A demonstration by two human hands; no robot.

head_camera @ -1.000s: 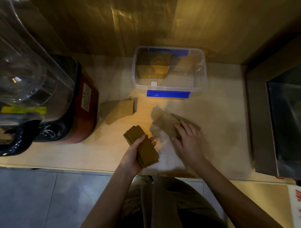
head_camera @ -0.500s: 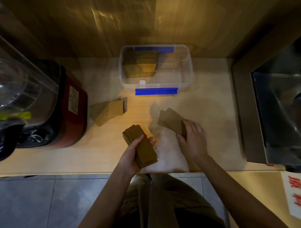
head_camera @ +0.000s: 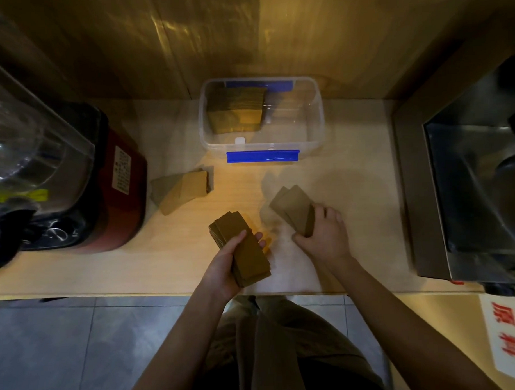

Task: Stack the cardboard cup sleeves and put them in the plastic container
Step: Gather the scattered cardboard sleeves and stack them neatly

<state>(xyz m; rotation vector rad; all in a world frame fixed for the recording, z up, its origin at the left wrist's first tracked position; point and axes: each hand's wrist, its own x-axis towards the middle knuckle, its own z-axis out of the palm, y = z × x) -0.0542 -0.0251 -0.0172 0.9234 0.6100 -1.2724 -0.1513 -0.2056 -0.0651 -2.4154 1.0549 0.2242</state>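
2 hands gripping sleeve stacks: left hand (head_camera: 228,267) thick stack (head_camera: 243,248), right hand (head_camera: 325,236) thin stack (head_camera: 293,208), red sign (head_camera: 508,336) unreadable

Not much you can actually read here tbh. There's a white label (head_camera: 121,170) stuck on the side of the red appliance (head_camera: 119,205) at the left, covered in rows of tiny dark print, way too small to make out. A yellow sticker (head_camera: 17,195) sits on the clear jug part of the same machine, with some marks on it, unreadable too. Bottom right corner has a white sign (head_camera: 508,336) with big red Chinese characters; the top one looks like 原, the other one is too blurred to tell.
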